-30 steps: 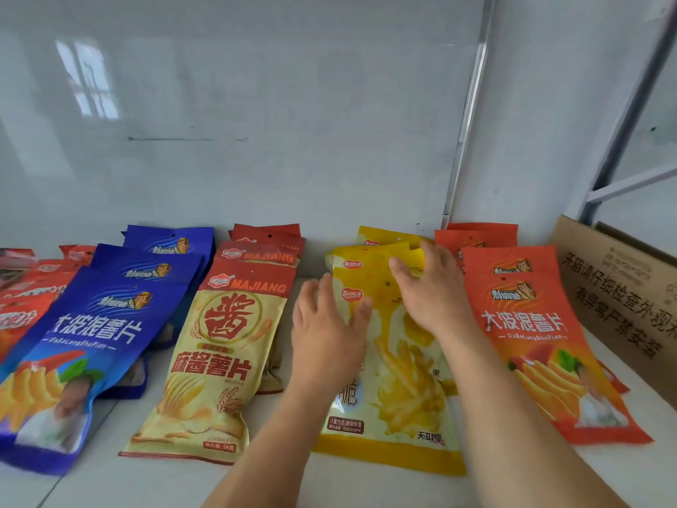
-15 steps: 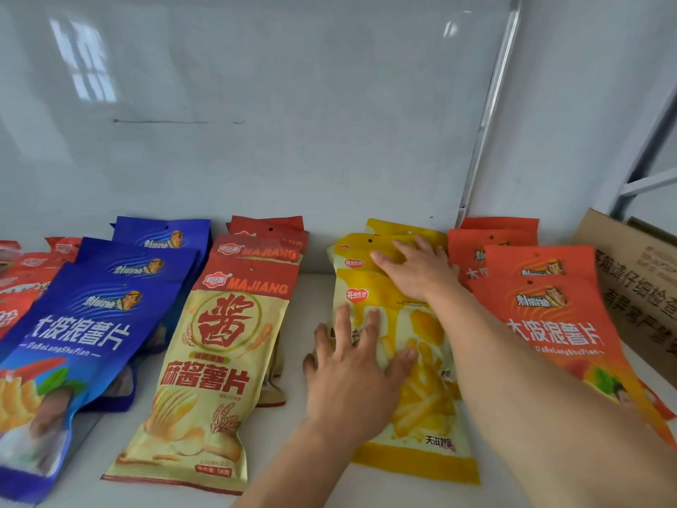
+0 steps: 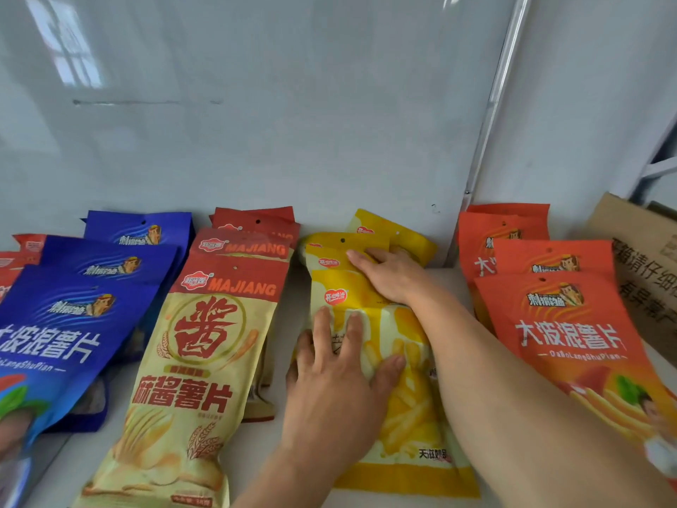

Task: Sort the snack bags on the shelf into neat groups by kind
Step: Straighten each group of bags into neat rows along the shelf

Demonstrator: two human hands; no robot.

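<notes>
A stack of yellow fry bags (image 3: 410, 405) lies in the middle of the white shelf (image 3: 285, 445). My left hand (image 3: 340, 379) lies flat on the front bag's left side, fingers spread. My right hand (image 3: 392, 276) rests with straight fingers on the upper bags of the same stack. To the left sit the cream and red MAJIANG bags (image 3: 205, 353), then the blue chip bags (image 3: 66, 324). Orange chip bags (image 3: 557, 324) are stacked at the right. Red bags (image 3: 18, 258) peek in at the far left edge.
A brown cardboard box (image 3: 644, 273) with printed characters stands at the far right. A glossy white wall (image 3: 256, 104) closes the shelf at the back, with a metal strip (image 3: 491, 115) running up it.
My left hand slid down the front yellow bag and spread flat. My right hand reached further back onto the upper yellow bags. The view moved closer to the shelf.
</notes>
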